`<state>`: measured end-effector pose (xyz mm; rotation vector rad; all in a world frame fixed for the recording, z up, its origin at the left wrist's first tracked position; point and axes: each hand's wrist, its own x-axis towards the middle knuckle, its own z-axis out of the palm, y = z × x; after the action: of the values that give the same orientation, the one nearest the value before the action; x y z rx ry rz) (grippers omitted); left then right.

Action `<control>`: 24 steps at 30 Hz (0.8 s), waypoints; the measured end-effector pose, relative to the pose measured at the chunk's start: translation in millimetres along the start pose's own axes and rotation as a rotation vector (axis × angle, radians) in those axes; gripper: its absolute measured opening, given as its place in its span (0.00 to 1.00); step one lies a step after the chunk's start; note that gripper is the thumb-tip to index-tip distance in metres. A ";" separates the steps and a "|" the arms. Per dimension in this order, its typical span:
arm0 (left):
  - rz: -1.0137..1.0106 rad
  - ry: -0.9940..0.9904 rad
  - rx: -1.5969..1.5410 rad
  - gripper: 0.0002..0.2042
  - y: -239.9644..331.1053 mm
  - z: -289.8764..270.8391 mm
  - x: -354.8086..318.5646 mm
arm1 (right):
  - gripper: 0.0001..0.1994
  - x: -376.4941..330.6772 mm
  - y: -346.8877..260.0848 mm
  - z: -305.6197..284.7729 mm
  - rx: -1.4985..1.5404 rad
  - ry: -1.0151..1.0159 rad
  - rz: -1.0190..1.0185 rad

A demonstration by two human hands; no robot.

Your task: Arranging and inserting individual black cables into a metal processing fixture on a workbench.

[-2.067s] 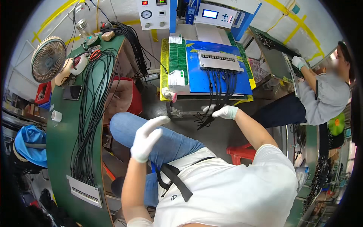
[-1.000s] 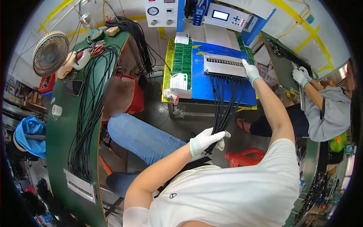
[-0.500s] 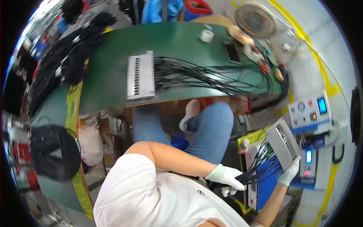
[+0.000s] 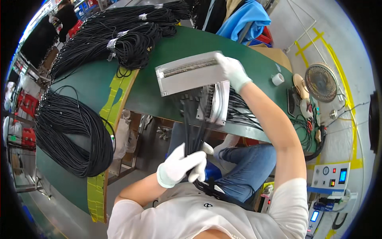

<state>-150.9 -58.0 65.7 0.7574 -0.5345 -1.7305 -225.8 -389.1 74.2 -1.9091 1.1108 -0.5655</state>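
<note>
- The gloved left hand (image 4: 181, 163) is closed around a bundle of black cables (image 4: 193, 133), holding it below the fixture and in front of the person's body.
- The gloved right hand (image 4: 234, 72) grips the right end of a silvery slotted fixture (image 4: 189, 81); its fingertips are too blurred to make out each finger.
- This fixture is held tilted above the green table (image 4: 163, 46), with the cables hanging from its near side. Whether it touches anything beneath, I cannot tell.
- A 2nd fixture (image 4: 217, 104) lies on the table, partly hidden behind the raised 1, its cables (image 4: 244, 115) running off to the right.
- The held fixture looks rigid and probably has some weight; its smooth faces may slide against glove fabric, so an end or long edge seems the surest hold.
- The cables look limp and springy, likely to swing and drag; gathering them in 1 fist should spare the joints at the fixture, probably the most delicate part.
- Farther left, a big coil of black cable (image 4: 69, 139) rests on the table; a roll of white tape (image 4: 277, 79) sits to the right.
</note>
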 end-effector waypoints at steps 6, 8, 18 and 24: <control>0.130 0.188 -0.010 0.13 2.1 -36.7 20.7 | 0.22 118.6 54.9 98.0 -0.468 -0.033 -0.603; 0.128 0.227 0.006 0.13 -4.5 -46.2 21.1 | 0.24 102.5 24.5 97.7 -0.543 -0.114 -0.436; 0.185 0.219 0.062 0.17 -35.4 -89.9 27.3 | 0.41 -30.4 120.6 -139.4 -0.381 -0.223 -0.052; 0.505 0.538 0.570 0.35 -63.6 -104.7 10.4 | 0.71 -196.1 187.2 -202.3 -1.028 -0.328 0.039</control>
<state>-119.8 -47.7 -52.8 1.3070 -0.7681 -0.8511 -560.2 -356.8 34.4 -2.6771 1.3288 0.4541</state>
